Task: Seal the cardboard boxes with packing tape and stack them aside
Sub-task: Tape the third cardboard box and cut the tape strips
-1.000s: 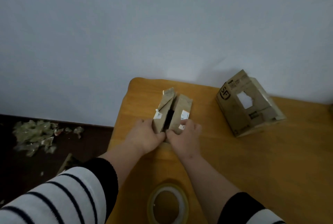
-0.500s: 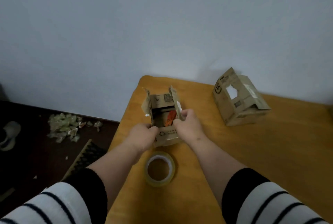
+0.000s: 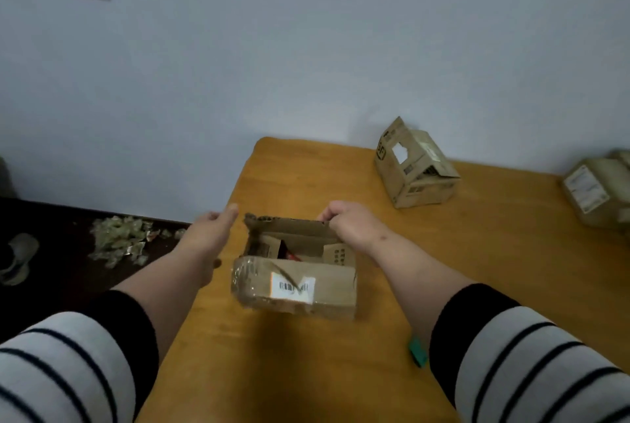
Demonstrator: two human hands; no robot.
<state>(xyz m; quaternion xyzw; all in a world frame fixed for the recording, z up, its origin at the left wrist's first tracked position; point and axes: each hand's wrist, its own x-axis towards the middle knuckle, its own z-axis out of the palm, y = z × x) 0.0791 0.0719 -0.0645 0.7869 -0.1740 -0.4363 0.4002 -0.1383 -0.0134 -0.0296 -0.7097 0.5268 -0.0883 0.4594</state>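
Note:
A small worn cardboard box (image 3: 300, 289) sits on the wooden table (image 3: 477, 269) in front of me, its top flaps apart, with something red showing inside. A barcode label is on its near flap. My right hand (image 3: 347, 223) pinches the far flap at its right corner. My left hand (image 3: 211, 231) hovers just left of the box with straight fingers, touching nothing. A second box (image 3: 414, 167) with a torn label lies tilted at the back of the table. A third box (image 3: 600, 194) is at the far right edge. No tape roll is in view.
The table's left edge runs close beside my left arm, with dark floor below it. A pile of paper scraps (image 3: 119, 243) and a shoe (image 3: 18, 257) lie on the floor. A small green thing (image 3: 417, 352) pokes out beside my right forearm. A pale wall stands behind the table.
The box has been turned so its long side faces me. My left hand let go and moved off to the left. The tape roll, in view before, has dropped out of sight.

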